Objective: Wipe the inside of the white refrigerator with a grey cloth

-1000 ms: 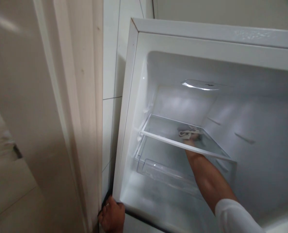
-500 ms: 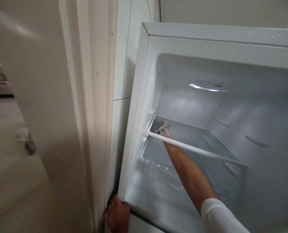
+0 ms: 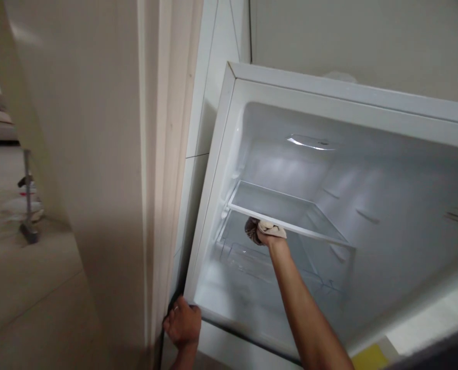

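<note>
An open white fridge compartment [image 3: 229,133] fills the right of the view. Inside it a glass shelf [image 3: 286,208] with a white front rim sits above a clear plastic drawer [image 3: 244,257]. My right hand [image 3: 265,232] reaches in, closed on a crumpled cloth [image 3: 269,228] pressed against the shelf's front rim near its left end. My left hand [image 3: 182,324] grips the bottom left corner of the fridge frame, fingers curled round the edge, a ring on one finger.
A pale wooden door frame [image 3: 163,154] stands close to the fridge's left side, with white wall tiles [image 3: 205,77] between them. Tiled floor [image 3: 28,288] shows at the left with a blurred metal stand [image 3: 27,205]. A yellow patch [image 3: 365,357] lies at the lower right.
My right hand with the cloth went from the shelf's middle to its back left corner, then drew forward to the front rim. The view tilted down and right. My left hand stayed put.
</note>
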Demonstrator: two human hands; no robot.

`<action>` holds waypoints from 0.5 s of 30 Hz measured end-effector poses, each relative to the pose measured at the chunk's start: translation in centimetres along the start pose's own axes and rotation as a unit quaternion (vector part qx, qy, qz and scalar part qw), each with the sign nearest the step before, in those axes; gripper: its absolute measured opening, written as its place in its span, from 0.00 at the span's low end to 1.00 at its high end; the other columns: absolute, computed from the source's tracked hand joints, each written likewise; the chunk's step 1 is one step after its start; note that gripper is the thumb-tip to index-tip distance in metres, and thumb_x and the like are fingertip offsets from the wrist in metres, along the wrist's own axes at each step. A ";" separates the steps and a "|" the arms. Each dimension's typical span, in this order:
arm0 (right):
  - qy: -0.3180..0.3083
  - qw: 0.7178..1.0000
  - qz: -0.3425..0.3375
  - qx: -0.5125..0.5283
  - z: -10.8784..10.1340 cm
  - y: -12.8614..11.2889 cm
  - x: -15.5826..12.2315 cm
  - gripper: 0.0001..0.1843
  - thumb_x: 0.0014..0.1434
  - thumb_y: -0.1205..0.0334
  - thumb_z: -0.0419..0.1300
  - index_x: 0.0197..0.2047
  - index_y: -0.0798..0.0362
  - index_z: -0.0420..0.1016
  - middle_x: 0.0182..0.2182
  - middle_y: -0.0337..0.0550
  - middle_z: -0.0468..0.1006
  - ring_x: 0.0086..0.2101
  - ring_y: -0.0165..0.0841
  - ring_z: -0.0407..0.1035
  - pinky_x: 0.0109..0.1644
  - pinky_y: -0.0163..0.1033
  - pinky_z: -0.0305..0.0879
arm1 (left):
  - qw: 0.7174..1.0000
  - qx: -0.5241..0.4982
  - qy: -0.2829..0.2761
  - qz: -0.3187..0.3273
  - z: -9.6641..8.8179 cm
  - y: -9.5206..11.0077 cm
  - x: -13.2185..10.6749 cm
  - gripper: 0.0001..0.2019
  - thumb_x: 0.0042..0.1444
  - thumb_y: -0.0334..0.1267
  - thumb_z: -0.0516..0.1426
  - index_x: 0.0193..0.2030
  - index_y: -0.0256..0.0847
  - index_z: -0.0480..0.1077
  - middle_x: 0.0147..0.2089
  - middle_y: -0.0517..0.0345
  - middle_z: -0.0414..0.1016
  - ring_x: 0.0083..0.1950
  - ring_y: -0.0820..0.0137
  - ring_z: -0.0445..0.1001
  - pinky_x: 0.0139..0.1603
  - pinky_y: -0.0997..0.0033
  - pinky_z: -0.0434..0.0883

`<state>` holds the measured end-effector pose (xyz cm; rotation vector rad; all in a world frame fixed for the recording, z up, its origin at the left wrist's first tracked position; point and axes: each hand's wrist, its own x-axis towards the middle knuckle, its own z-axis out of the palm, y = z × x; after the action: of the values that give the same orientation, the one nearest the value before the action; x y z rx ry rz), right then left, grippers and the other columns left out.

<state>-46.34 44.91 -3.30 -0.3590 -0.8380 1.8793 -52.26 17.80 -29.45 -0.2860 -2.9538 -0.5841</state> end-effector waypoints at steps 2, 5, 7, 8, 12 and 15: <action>0.022 0.999 0.017 0.034 -0.8 -0.4 -2.3 0.14 0.63 0.67 0.52 0.24 0.52 0.62 0.18 0.31 0.63 0.18 0.25 0.59 0.23 0.31 0.65 | 1.000 -0.004 0.001 0.004 -0.2 -0.1 0.0 0.19 0.61 0.33 0.46 0.53 0.32 0.72 0.44 0.44 0.81 0.50 0.57 0.79 0.51 0.59 0.62; 0.038 0.996 0.026 0.073 -1.2 -1.2 -5.1 0.10 0.53 0.69 0.52 0.23 0.50 0.58 0.18 0.33 0.65 0.19 0.28 0.64 0.24 0.36 0.70 | 1.000 -0.011 0.002 0.006 -0.3 -0.2 -0.1 0.19 0.61 0.32 0.46 0.52 0.31 0.73 0.42 0.44 0.82 0.49 0.57 0.79 0.49 0.60 0.62; 0.057 0.993 0.023 0.106 -0.9 -1.9 -6.4 0.08 0.52 0.67 0.51 0.23 0.49 0.57 0.20 0.34 0.67 0.21 0.30 0.67 0.27 0.39 0.74 | 1.000 -0.014 0.010 0.005 -0.3 -0.3 -0.1 0.19 0.60 0.32 0.47 0.51 0.31 0.74 0.41 0.44 0.82 0.48 0.57 0.79 0.49 0.60 0.63; 0.075 0.989 0.023 0.127 -0.5 -2.3 -6.9 0.08 0.53 0.66 0.51 0.23 0.49 0.57 0.20 0.34 0.67 0.21 0.31 0.68 0.27 0.40 0.74 | 1.000 -0.015 0.014 0.005 -0.3 -0.4 -0.2 0.19 0.61 0.32 0.47 0.51 0.31 0.74 0.41 0.44 0.82 0.48 0.57 0.79 0.49 0.60 0.62; 0.212 0.953 0.057 0.209 1.8 -4.0 -7.0 0.11 0.57 0.64 0.46 0.23 0.48 0.55 0.18 0.34 0.63 0.18 0.32 0.63 0.21 0.43 0.70 | 0.999 -0.019 0.028 0.009 -0.1 -0.5 -0.3 0.20 0.62 0.31 0.45 0.52 0.31 0.74 0.42 0.45 0.82 0.49 0.58 0.79 0.51 0.60 0.62; 0.288 0.929 0.064 0.225 3.3 -4.9 -5.9 0.13 0.59 0.64 0.44 0.23 0.48 0.58 0.19 0.35 0.62 0.18 0.32 0.61 0.19 0.41 0.66 | 0.999 -0.023 0.035 0.011 0.2 -0.6 -0.3 0.20 0.62 0.31 0.46 0.52 0.31 0.74 0.42 0.45 0.83 0.48 0.58 0.80 0.50 0.60 0.63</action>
<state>-42.25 39.62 1.74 -0.6409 0.0157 1.8693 -52.12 17.27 -29.88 -0.2961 -2.8697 -0.6451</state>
